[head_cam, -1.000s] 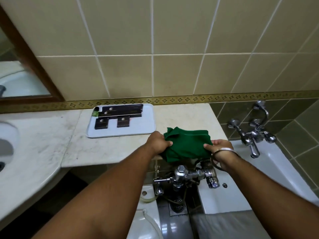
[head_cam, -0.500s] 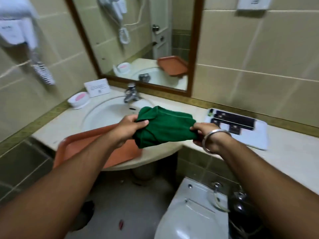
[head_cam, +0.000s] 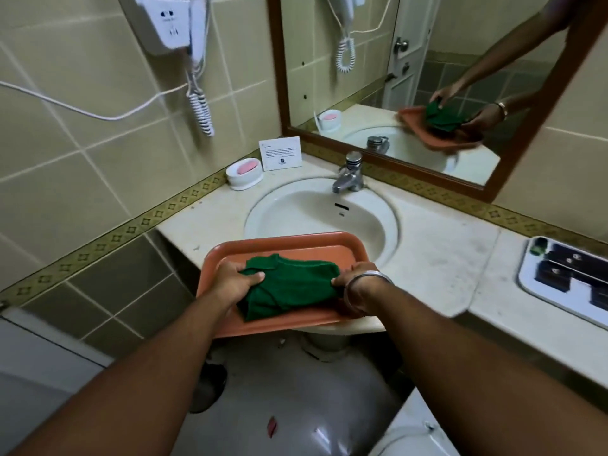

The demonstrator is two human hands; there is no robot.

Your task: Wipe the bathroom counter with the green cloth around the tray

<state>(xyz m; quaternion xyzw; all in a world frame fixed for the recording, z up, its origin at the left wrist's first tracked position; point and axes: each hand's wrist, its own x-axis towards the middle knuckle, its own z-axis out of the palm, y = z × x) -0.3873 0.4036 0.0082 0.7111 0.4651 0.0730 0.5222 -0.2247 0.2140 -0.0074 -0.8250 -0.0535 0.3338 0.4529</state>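
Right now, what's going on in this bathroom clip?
A person holds a bunched green cloth in both hands, left hand and right hand gripping its two ends over an orange plastic tray. The tray sits at the front of the pale stone counter, partly over the white basin. The counter isn't being wiped at this moment.

Beige tiled walls — framed mirror.
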